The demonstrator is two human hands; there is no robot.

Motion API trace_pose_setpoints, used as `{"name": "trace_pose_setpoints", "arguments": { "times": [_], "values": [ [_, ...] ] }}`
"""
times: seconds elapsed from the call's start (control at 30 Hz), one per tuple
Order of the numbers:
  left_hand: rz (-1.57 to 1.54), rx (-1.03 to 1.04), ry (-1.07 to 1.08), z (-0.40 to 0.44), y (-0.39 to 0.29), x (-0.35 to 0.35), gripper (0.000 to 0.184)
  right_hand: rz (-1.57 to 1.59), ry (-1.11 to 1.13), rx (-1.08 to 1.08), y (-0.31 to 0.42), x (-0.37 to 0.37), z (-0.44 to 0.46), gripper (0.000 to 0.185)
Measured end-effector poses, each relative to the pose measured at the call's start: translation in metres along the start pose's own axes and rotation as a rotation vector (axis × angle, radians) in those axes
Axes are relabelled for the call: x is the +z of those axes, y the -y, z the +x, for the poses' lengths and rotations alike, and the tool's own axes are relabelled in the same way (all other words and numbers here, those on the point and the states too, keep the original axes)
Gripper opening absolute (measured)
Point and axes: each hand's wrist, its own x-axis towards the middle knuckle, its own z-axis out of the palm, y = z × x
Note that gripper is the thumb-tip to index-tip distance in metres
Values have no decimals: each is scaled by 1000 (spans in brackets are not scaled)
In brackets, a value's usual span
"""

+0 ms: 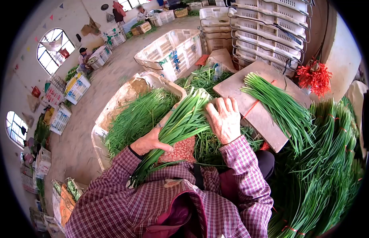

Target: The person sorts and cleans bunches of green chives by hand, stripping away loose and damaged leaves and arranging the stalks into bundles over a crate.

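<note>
One bunch of greens, likely soft, sits sensibly grasped midway in our left hand. Whether our right hand grips is unclear.

Left hand: fingers mostly concealed behind the held green bunch; crate stack: top cropped by upper picture edge; distant person: hands too small to resolve

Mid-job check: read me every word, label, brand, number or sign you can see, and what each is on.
No text is legible.
Blue marks on the large white crate: too blurred to read.
Red marks on the pale crate by the left wall: too small to read.
Green-leaf bundle and flat board: no writing visible.
</note>
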Motion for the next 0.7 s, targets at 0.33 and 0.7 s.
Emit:
{"name": "trace_pose_setpoints", "arguments": {
  "times": [0.33,0.7],
  "values": [
    [-204,-111,49,-8,-7,29,70,122,-85,295,-31,-6,-20,22],
    [-256,-85,-3,-14,8,-1,91,-249,-48,752,-130,-42,-75,18]
  ]
}}
